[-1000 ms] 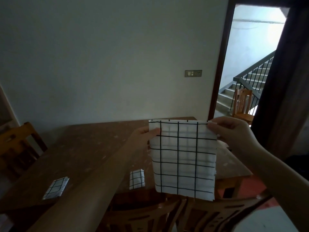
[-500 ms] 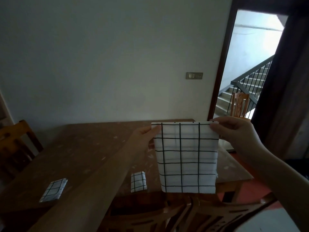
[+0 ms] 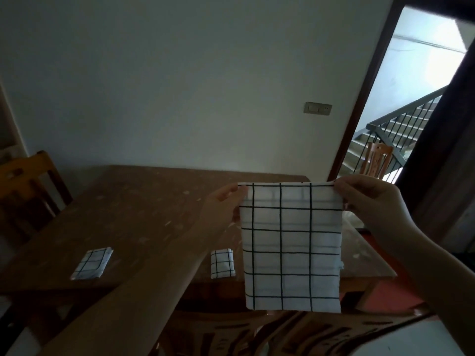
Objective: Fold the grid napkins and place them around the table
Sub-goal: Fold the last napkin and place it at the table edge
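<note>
A white napkin with a black grid (image 3: pixel 291 247) hangs in the air over the near edge of the brown wooden table (image 3: pixel 144 214). My left hand (image 3: pixel 223 201) pinches its top left corner, and my right hand (image 3: pixel 370 201) pinches its top right corner. The cloth hangs flat and nearly square. Two small folded grid napkins lie on the table near its front edge: one at the left (image 3: pixel 92 263), one in the middle (image 3: pixel 222 263), just left of the hanging cloth.
Wooden chair backs (image 3: pixel 295 332) stand right below the napkin, pushed against the table. Another chair (image 3: pixel 28 186) sits at the table's left end. An open doorway (image 3: pixel 401 104) at the right shows stairs and a further chair (image 3: pixel 377 160).
The hanging napkin has become shorter and straighter, now nearly square. Both hands keep their corners. The view has shifted a little to the left.
</note>
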### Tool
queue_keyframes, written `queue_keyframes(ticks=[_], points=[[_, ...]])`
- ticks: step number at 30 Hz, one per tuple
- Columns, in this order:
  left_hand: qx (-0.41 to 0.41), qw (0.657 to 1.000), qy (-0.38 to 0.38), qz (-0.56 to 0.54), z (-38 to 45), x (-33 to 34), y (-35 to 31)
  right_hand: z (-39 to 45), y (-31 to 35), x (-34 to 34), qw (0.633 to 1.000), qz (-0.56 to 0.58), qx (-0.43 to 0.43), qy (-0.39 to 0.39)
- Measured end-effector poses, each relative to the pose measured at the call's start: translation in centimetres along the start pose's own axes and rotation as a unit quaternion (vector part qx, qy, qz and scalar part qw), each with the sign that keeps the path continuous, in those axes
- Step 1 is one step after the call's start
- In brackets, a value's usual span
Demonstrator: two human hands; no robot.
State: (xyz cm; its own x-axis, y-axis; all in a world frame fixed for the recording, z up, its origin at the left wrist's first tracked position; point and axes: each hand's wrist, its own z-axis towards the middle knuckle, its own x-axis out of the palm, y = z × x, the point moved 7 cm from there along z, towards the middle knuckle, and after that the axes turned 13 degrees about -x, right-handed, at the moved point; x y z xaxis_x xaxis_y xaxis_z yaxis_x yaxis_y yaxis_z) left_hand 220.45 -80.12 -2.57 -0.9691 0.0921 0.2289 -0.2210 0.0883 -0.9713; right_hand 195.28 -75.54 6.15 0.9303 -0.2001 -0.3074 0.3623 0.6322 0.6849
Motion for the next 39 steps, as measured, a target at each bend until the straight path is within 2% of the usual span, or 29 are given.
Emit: queue_keyframes(ticks=[6,8,11,15,19,24,29,36,39], points=[[-0.006,0.999,-0.029,-0.024,0.0,-0.8,0.8,-1.2,-1.6,0.6,1.000,-0.018,0.020,-0.015],[0.018,0.999,-0.047,0.014,-0.4,-0.5,0.4,-1.4,-2.3,0.6,0.998,-0.041,0.038,-0.007],[0.081,0.991,-0.075,0.078,-1.4,0.3,-1.2,-1.2,-2.2,0.8,0.990,-0.137,0.008,0.015],[0.158,0.965,-0.025,0.208,-3.4,4.4,-3.6,-0.8,-0.7,3.3,0.980,-0.164,-0.026,0.108],[0.156,0.959,0.009,0.239,-4.1,7.2,-4.5,-0.7,2.4,5.7,0.959,-0.175,-0.099,0.198],[0.168,0.957,0.021,0.237,-5.3,9.4,-5.4,-0.8,3.8,3.3,0.961,-0.152,-0.162,0.166],[0.181,0.947,-0.017,0.265,-6.7,11.9,-5.4,-0.9,3.7,-0.1,0.959,-0.150,-0.198,0.136],[0.165,0.941,-0.048,0.290,-6.6,13.2,-2.1,-0.7,1.7,-6.4,0.977,-0.126,-0.147,0.094],[0.145,0.948,-0.032,0.280,-6.2,15.2,-0.9,-1.1,0.8,-8.4,0.979,-0.127,-0.137,0.083]])
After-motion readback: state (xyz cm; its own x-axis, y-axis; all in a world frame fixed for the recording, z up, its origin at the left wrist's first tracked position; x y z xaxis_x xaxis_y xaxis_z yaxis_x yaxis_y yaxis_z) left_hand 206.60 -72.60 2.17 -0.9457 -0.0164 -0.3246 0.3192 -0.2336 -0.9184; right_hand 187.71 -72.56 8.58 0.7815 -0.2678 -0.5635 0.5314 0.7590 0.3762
